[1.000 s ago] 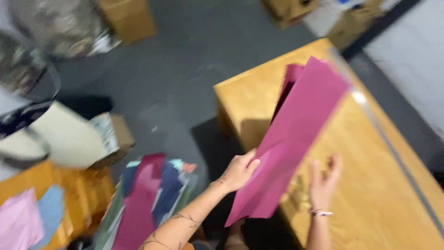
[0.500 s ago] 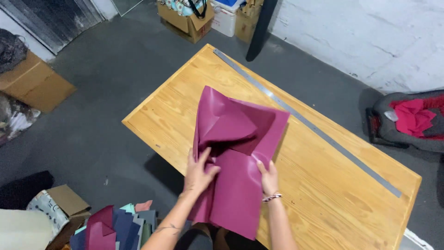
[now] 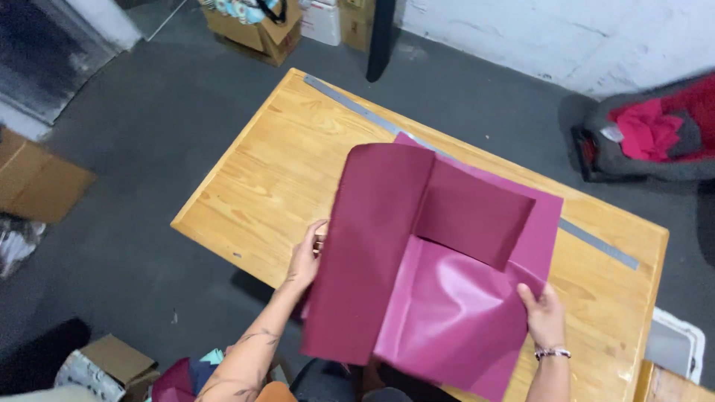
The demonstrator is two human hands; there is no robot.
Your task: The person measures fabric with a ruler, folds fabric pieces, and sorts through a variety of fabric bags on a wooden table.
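A large magenta sheet (image 3: 439, 260) with folded flaps is spread over the near half of a wooden table (image 3: 275, 171). My left hand (image 3: 307, 257) grips the sheet's left edge. My right hand (image 3: 544, 313) holds its lower right edge, with a beaded bracelet at the wrist. One flap is folded over on the left, and another square flap lies folded near the top middle. The sheet's near edge hangs over the table's front.
A long metal ruler (image 3: 357, 108) lies along the table's far side. Cardboard boxes (image 3: 257, 26) stand beyond the table. A grey pet bed with red cloth (image 3: 655, 134) sits at right. A box (image 3: 112, 365) and coloured sheets (image 3: 179, 380) lie on the floor at lower left.
The view swung from the floor to the table. The magenta sheet went from being held up in the air to being opened out and spread wider on the table.
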